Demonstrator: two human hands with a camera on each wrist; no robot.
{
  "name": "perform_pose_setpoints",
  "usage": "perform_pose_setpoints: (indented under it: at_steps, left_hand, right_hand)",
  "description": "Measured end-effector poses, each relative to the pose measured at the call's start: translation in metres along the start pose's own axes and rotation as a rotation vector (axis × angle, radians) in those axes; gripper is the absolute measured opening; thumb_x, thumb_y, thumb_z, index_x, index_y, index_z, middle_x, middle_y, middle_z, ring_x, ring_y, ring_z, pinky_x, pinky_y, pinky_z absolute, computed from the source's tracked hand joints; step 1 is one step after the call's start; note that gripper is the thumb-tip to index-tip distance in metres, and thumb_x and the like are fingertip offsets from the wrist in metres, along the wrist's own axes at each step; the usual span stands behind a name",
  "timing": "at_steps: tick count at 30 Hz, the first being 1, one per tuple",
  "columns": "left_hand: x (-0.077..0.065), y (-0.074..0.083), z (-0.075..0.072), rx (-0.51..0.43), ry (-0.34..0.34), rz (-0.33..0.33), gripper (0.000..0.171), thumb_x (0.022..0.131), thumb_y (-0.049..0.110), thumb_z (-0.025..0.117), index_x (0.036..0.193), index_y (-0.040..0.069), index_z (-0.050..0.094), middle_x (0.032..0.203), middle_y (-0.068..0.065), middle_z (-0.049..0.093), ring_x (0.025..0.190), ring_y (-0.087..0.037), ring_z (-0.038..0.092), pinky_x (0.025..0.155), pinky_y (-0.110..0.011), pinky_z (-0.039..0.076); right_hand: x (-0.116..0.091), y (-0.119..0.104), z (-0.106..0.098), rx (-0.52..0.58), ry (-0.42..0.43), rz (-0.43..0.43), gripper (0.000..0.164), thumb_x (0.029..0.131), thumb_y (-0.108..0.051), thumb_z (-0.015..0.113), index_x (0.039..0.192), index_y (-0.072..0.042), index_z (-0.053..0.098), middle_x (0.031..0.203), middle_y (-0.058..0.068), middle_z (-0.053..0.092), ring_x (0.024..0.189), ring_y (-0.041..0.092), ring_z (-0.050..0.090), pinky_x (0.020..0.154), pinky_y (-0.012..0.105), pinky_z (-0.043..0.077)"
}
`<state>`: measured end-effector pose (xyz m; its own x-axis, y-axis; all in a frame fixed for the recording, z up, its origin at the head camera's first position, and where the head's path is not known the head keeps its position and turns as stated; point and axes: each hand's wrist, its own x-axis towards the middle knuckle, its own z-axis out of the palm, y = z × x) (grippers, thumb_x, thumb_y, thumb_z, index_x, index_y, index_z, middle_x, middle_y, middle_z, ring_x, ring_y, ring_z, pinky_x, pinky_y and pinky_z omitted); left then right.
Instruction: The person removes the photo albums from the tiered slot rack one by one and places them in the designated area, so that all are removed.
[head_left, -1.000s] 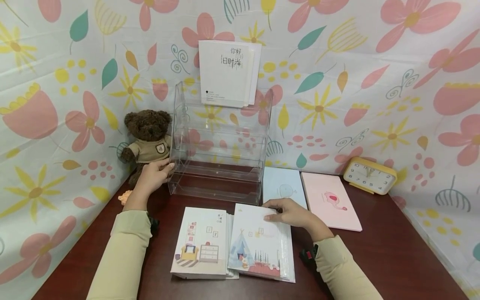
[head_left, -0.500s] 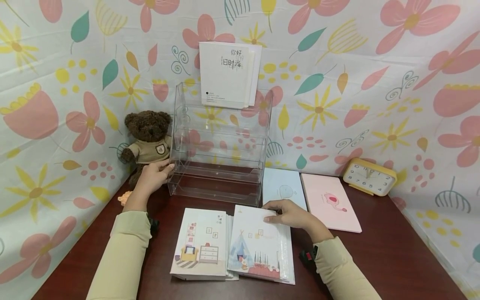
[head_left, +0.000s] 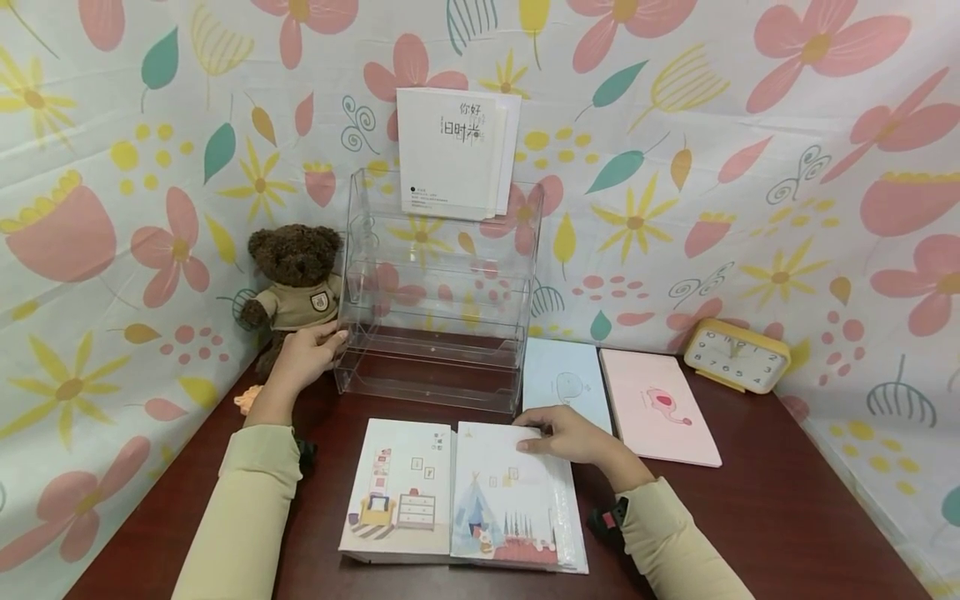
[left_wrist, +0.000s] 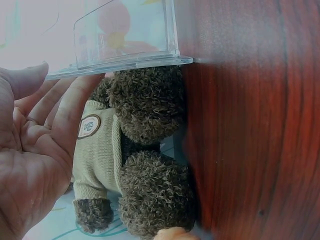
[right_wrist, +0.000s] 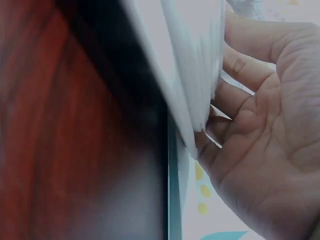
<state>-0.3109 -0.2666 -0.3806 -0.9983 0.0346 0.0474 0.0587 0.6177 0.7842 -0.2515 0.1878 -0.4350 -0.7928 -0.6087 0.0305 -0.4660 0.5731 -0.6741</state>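
Observation:
In the head view my left hand (head_left: pixel 306 360) holds the lower left edge of a clear acrylic tiered rack (head_left: pixel 427 387). The left wrist view shows the thumb in front of the rack's edge and the fingers at its side. On the table before me lie two piles of white notebooks side by side. The left pile (head_left: pixel 397 492) has an armchair and drawers on its cover, the right pile (head_left: pixel 506 500) a blue tent. My right hand (head_left: pixel 572 435) grips the right pile by its upper right corner, thumb on the cover. In the right wrist view its fingers curl at the notebooks' edges.
White notebooks (head_left: pixel 450 154) stand in the rack's top tier. A brown teddy bear (head_left: pixel 296 279) sits left of the rack, with a small orange object (head_left: pixel 246 398) near it. To the right lie a blue notebook (head_left: pixel 566 379), a pink notebook (head_left: pixel 660 408) and a yellow clock (head_left: pixel 737 356).
My right hand has shifted the tent-cover pile slightly left and toward me, straighter and up against the left pile. The left hand stays at the rack.

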Motion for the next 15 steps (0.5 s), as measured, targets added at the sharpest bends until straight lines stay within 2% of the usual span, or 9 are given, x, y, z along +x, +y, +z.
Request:
perform_pose_setpoints:
  at_steps: [7, 15]
  left_hand:
    - [0.0002, -0.0005, 0.0007, 0.0, 0.004, 0.001, 0.061, 0.107, 0.044, 0.047, 0.157, 0.012, 0.036, 0.142, -0.023, 0.055, 0.121, -0.038, 0.06, 0.09, -0.045, 0.058]
    - [0.0001, -0.0003, 0.0012, -0.002, 0.006, 0.0, 0.061, 0.107, 0.044, 0.047, 0.157, 0.012, 0.036, 0.141, -0.022, 0.056, 0.121, -0.037, 0.061, 0.09, -0.046, 0.058]
  right_hand:
    - [0.0005, 0.0013, 0.0049, 0.002, 0.01, 0.017, 0.021, 0.091, -0.037, 0.076, 0.109, -0.026, 0.076, 0.109, -0.008, 0.068, 0.106, 0.019, 0.058, 0.09, 0.042, 0.049]
    - [0.0008, 0.0031, 0.0059, -0.002, 0.005, 0.026, 0.018, 0.091, -0.035, 0.077, 0.107, -0.027, 0.076, 0.107, -0.007, 0.067, 0.103, 0.018, 0.056, 0.089, 0.04, 0.049]
